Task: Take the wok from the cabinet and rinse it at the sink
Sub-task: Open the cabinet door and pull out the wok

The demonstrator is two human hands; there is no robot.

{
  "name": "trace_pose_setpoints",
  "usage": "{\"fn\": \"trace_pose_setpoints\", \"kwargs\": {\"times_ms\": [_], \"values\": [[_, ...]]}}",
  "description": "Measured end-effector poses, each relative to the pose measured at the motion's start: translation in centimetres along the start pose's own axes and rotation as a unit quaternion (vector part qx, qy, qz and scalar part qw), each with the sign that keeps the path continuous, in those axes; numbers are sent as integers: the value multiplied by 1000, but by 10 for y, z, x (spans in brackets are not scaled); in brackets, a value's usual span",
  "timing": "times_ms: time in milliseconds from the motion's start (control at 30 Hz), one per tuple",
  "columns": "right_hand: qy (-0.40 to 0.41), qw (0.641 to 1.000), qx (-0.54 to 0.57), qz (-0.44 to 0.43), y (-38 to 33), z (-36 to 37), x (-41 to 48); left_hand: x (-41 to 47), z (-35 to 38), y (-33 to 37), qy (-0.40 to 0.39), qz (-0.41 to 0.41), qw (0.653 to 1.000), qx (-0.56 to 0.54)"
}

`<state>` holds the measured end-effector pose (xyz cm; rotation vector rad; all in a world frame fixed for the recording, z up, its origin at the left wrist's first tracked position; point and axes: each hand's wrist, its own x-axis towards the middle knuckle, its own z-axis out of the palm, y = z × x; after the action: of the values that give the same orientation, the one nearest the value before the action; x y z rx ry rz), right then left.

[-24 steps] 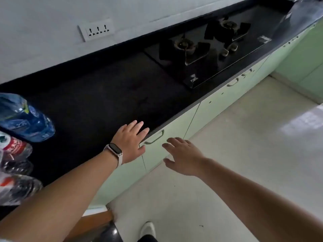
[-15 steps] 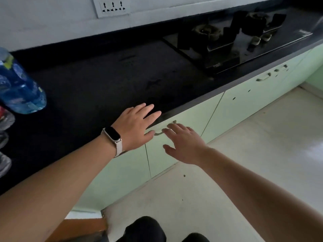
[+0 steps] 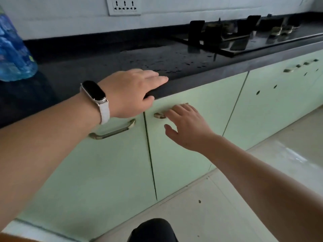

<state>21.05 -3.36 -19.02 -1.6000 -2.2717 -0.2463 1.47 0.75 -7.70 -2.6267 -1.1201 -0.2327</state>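
While the right hand (image 3: 187, 126) reaches the door handle (image 3: 160, 115) with fingers spread, gripping nothing, the left hand (image 3: 129, 92) lies flat and empty on the countertop (image 3: 104, 67) edge. Cabinet doors (image 3: 183, 145) are closed; the wok is not visible.

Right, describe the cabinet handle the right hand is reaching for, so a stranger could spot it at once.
Start at the black countertop along the wall and drop to the pale green cabinet doors beneath it. The handle sits at the top of the door just right of the dark seam between two doors. Unlike the fully visible handle left of that seam, the right hand covers most of it.
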Motion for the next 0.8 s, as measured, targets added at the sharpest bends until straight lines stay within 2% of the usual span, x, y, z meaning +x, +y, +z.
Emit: {"fn": "trace_pose_setpoints", "kwargs": {"times_ms": [400,800], "values": [[-39,999,28,10,1,-38,-41,-4,-1,2,4,1,1000,6],[-25,999,29,27,22,-74,-114,-4,2,-2,2,2,1000,-12]]}}
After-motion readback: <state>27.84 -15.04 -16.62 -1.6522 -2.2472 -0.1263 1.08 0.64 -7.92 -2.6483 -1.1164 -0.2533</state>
